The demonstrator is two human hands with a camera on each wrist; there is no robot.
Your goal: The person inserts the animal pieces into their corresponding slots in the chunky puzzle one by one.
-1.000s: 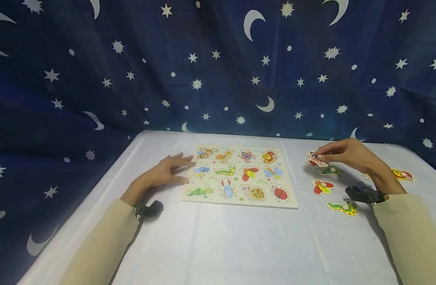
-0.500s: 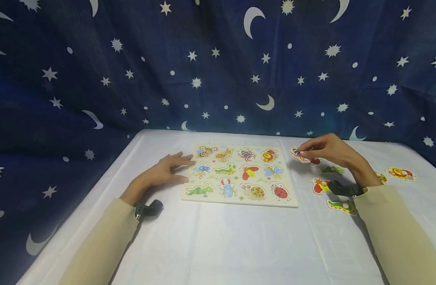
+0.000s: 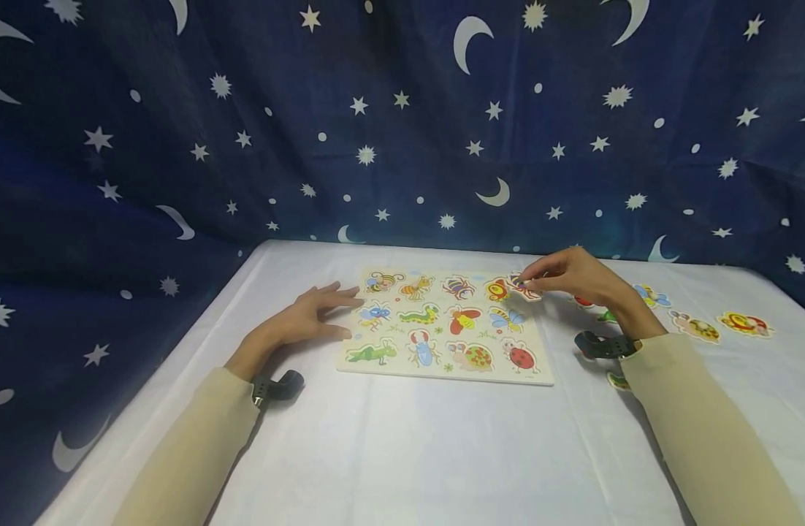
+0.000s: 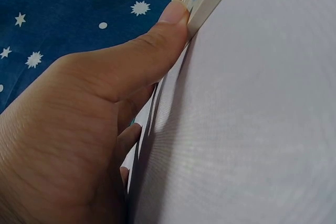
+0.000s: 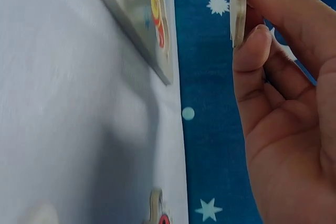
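In the head view a wooden peg puzzle board with colourful insect pictures lies on the white table. My right hand pinches a spider puzzle piece between thumb and fingers, above the board's upper right corner. The right wrist view shows this piece edge-on, raised off the board. At the board's left side, my left hand rests with spread fingers. Its thumb touches the board's edge in the left wrist view; the other fingers are partly hidden.
Loose pieces lie right of the board: a snail, a red and yellow one, a blue-winged one and a partly covered caterpillar. My right forearm hides others. A dark blue star-patterned cloth hangs behind the table.
My right hand has carried the spider piece left, from above the loose pieces to the board's upper right corner. The left hand has stayed at the board's edge.
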